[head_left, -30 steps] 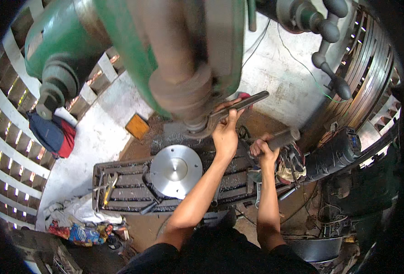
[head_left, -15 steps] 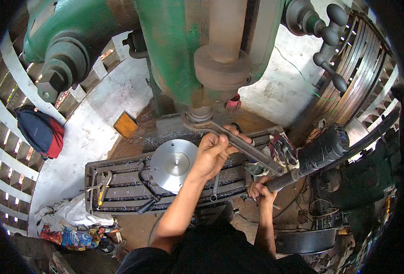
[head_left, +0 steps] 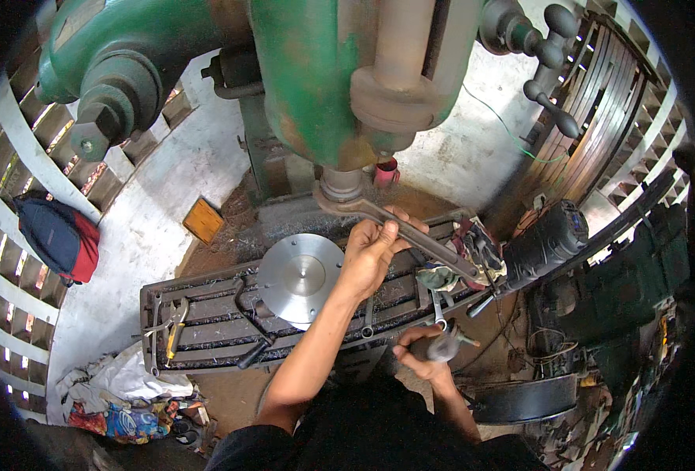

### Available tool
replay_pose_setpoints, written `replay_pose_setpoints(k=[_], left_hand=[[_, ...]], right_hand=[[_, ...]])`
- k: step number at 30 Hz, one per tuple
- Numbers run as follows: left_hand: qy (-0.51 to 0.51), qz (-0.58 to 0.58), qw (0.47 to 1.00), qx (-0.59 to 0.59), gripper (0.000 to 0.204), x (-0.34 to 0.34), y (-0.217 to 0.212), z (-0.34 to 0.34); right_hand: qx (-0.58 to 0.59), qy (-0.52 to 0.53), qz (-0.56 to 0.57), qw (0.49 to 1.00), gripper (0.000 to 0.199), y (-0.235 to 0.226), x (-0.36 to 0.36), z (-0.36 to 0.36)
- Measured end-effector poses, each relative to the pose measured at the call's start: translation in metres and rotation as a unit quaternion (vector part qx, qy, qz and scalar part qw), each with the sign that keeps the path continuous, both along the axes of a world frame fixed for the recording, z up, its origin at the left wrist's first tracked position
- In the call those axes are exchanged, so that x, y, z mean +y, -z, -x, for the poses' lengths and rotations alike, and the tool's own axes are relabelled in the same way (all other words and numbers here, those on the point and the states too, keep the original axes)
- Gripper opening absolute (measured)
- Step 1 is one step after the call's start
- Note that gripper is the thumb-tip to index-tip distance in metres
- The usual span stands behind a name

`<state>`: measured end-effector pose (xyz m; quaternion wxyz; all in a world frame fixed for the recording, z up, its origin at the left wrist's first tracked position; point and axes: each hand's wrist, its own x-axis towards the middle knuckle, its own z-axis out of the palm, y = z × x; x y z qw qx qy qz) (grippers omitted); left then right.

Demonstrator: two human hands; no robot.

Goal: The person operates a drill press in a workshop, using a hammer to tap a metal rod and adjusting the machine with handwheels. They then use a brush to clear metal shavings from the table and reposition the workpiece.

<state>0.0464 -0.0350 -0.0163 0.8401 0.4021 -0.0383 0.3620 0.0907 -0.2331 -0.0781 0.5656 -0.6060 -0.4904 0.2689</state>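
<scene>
- The left hand [head_left: 372, 250] is closed around the shaft of a long grey spanner [head_left: 398, 230], fingers curled over the top of it and thumb underneath, gripping roughly the middle of its length.
- The spanner runs on a slant: its ring end sits around the spindle nose [head_left: 339, 187] just below the green machine head [head_left: 316, 78], and its free end reaches out past the fingers toward the right end of the slotted machine table [head_left: 206, 314], over a heap of rags [head_left: 461, 259].
- The right hand [head_left: 427, 351] is low, off the near edge of the table, fingers wrapped narrowly round a small dark metal piece [head_left: 446, 344]; what that piece is cannot be told.
- A round, bright metal disc [head_left: 300, 276] lies flat on the table just left of the left hand, close but not touching it.
- Yellow-handled pliers [head_left: 176, 323] lie near the table's left end, well apart from both hands.
- A small open-ended spanner [head_left: 438, 308] lies at the near right edge of the table, just above the right hand.
- A black motor housing [head_left: 547, 242] sits beyond the table's right end.
</scene>
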Motion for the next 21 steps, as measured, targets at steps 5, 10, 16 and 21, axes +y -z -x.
replay_pose_setpoints(k=[5,10,16,21], left_hand=[[0.001,-0.008,1.000,-0.006,0.026,0.003,0.003,0.002],[0.000,0.003,1.000,-0.007,0.027,0.004,0.003,-0.001],[-0.009,0.011,0.999,-0.029,0.025,0.006,0.003,-0.011],[-0.035,-0.008,0.999,-0.006,0.035,0.008,0.002,-0.016]], right_hand=[[-0.177,-0.075,-0.160,0.968,0.018,-0.021,0.023,-0.018],[0.141,0.026,-0.081,0.986,0.016,-0.036,0.042,-0.033],[-0.131,0.130,0.010,0.983,0.018,-0.040,0.061,-0.054],[-0.170,-0.107,-0.246,0.948,0.012,-0.017,0.066,-0.071]])
